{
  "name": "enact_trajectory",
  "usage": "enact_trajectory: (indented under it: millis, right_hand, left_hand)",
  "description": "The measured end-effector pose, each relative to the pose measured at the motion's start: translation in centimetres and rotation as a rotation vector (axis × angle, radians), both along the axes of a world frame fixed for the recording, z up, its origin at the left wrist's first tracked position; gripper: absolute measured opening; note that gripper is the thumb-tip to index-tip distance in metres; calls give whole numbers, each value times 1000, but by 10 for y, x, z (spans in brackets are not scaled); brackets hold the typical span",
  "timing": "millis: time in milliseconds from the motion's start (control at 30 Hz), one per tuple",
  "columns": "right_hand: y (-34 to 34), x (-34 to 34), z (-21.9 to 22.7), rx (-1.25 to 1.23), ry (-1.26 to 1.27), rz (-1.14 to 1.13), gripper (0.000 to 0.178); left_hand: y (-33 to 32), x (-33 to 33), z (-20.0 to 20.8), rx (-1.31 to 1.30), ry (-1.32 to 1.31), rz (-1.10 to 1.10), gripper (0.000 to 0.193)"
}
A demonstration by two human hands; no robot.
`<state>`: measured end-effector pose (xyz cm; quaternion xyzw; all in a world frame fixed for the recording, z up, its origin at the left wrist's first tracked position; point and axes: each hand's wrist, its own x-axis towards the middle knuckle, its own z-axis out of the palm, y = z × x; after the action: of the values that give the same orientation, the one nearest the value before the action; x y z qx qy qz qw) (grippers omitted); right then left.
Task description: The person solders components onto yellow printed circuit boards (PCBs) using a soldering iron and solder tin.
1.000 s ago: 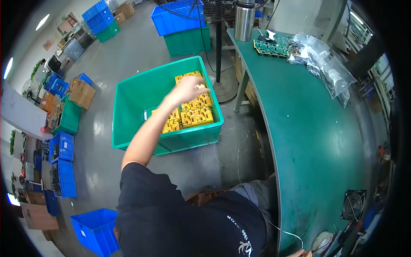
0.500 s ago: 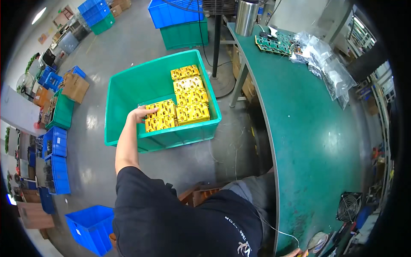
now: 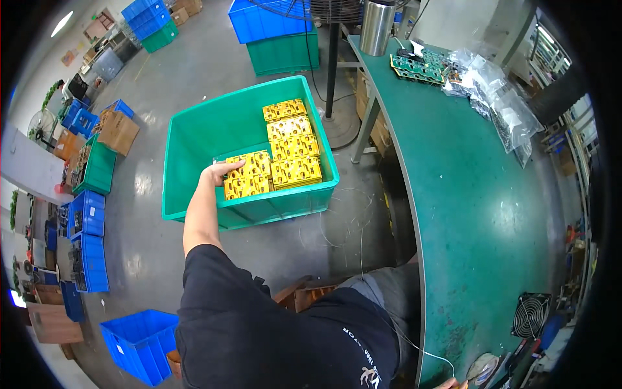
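Note:
Stacks of yellow circuit boards [image 3: 295, 148] stand in a green plastic crate [image 3: 188, 139] on the floor ahead of me. My left hand [image 3: 219, 172] reaches into the crate and grips the left edge of the nearer-left stack [image 3: 249, 175]. Its thumb lies on the top, while the other fingers are mostly hidden down the stack's side. At the bottom edge of the picture, only part of my right hand [image 3: 448, 384] shows, near the workbench's front edge. Its fingers are closed around a small thing with yellow on it, cut off by the picture's edge; a thin pale cable [image 3: 435, 355] runs up to it.
A green-topped workbench [image 3: 466, 214] stretches along my right, with green circuit boards [image 3: 418, 67], clear plastic bags [image 3: 495, 97], a metal cylinder [image 3: 377, 29] and a black fan [image 3: 530, 314] on it. A pedestal fan's pole [image 3: 332, 71] stands behind the crate. Blue bins [image 3: 142, 343] sit at left.
The whole view has shifted slightly, moving the crate and bench a little to the right in the picture. My left hand stays at the same stack; the right hand shows slightly less.

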<state>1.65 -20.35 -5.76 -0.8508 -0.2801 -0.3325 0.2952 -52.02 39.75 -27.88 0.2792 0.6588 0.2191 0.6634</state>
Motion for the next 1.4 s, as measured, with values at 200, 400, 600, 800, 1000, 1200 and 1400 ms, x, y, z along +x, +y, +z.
enact_trajectory:
  millis: [200,400,600,800,1000,1200,1400]
  right_hand:
    - [1,4,0,2,9,20,32]
    - [-1,2,1,-15,-7,20,32]
    - [-2,3,2,-78,-37,12,32]
    - [-5,3,2,-135,-64,13,31]
    - [1,-1,7,-100,-30,19,31]
    - [7,-7,13,-52,15,-8,28]
    - [-10,6,-2,-167,-106,-6,27]
  left_hand:
    - [6,-14,-11,36,-101,23,62]
    - [0,-7,-11,65,60,13,61]
    - [1,-11,-9,67,167,56,64]
    - [-8,1,13,172,131,-5,65]
    - [-6,-1,8,233,73,-19,69]
    - [-12,12,23,282,-80,82,61]
    - [-15,4,31,278,-106,115,63]
